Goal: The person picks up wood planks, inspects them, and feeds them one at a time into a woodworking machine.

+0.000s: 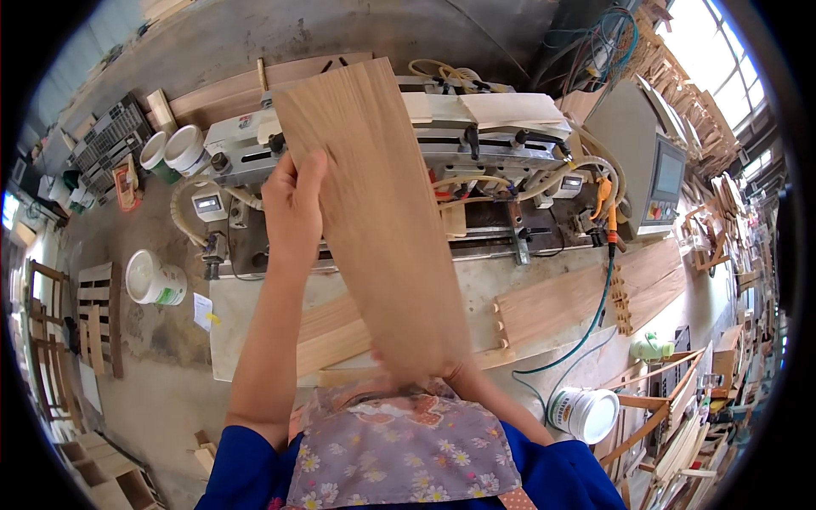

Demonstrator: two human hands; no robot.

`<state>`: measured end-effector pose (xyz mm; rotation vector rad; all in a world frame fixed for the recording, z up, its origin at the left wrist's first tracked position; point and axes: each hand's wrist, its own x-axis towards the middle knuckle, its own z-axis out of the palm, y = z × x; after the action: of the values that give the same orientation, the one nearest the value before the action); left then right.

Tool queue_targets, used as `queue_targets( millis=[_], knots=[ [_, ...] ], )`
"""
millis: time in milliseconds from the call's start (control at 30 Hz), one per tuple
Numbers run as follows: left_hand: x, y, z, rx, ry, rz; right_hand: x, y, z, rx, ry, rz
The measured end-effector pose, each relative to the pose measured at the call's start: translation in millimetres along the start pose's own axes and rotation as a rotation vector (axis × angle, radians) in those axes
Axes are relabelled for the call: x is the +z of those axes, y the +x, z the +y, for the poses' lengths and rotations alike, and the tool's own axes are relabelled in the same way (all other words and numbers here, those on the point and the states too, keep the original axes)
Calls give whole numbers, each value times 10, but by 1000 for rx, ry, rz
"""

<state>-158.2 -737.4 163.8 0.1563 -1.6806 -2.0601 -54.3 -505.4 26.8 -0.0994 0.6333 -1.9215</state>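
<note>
While the left hand (pixel 293 208) grips the wood board's (pixel 374 221) left edge, fingers curled round it, the right hand (pixel 455 370) sits mostly hidden under the lower end; its grip I cannot tell. Board tilted up over the counter (pixel 255 331), likely for inspection. White buckets (pixel 155 280) at 9 o'clock, paper label (pixel 202 311) beside.

The person wears a bright blue top whose short sleeves end above the elbows, leaving both forearms bare. Over the chest lies a bib-like apron of greyish lilac cloth printed with small white daisies with yellow centres, and a paler pink band with a larger flower motif runs along its upper hem. The left hand (pixel 293 212) is bare, with no glove, ring or watch showing on it.
</note>
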Motion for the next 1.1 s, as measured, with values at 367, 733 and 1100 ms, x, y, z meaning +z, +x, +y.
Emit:
queue_targets(
  millis=[367, 733, 1100],
  knots=[
    [-689, 169, -758, -132, 51, -15, -287, 37, 237, 46, 223, 152],
    [-652, 51, -602, -240, -63, -30, -286, -13, 245, 62, 100, 220],
    [-505, -24, -428, -246, -137, -16, 60, 108, -103, -14, 32, 105]
  ],
)
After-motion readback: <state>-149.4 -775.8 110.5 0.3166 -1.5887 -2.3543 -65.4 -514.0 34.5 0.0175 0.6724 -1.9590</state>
